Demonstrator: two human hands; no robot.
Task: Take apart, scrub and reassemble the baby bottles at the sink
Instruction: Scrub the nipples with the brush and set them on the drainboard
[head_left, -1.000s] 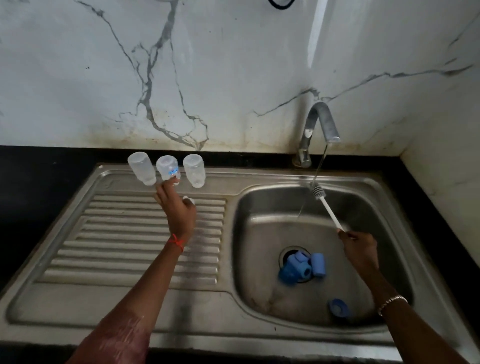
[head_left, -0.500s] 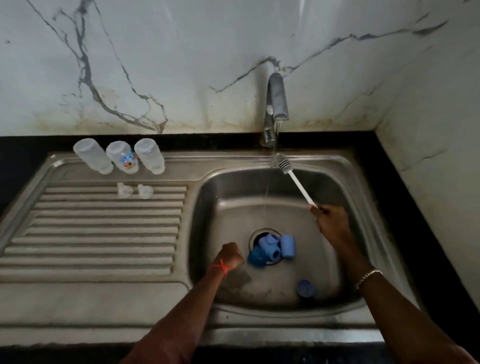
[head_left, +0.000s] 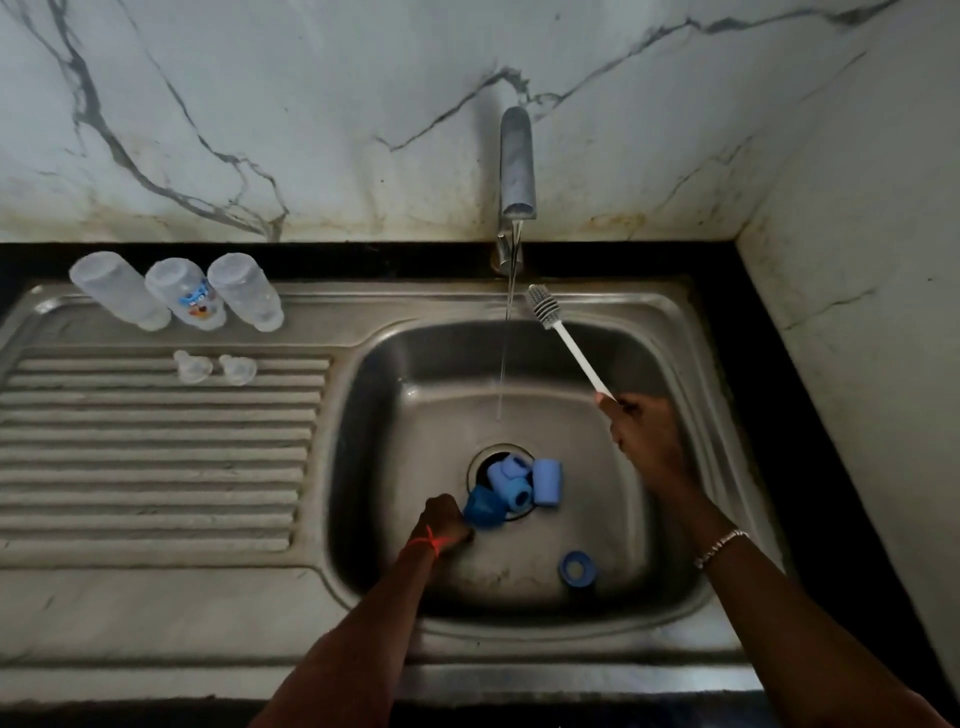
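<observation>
The left hand (head_left: 441, 525) is down in the sink (head_left: 363, 415), touching the dark blue cap (head_left: 482, 508) just right of it at the drain's (head_left: 498, 449) near-left edge. Whether its fingers have closed on the cap is hidden. The right hand (head_left: 641, 434) has its fingers clamped on the brush (head_left: 569, 343), which slants up-left with its bristles beside the stream. The bottles (head_left: 189, 293) stand at the drainboard's far edge, well apart from both hands.

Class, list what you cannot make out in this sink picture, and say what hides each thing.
Head view only.
1. Left hand: its fingers are behind its back, so a grip on the dark blue cap is unclear.
2. Brush: handle end hidden inside the right hand.
3. Drain: mostly covered by heaped blue parts; their count is unclear.
4. Middle bottle: print too small to read.
</observation>
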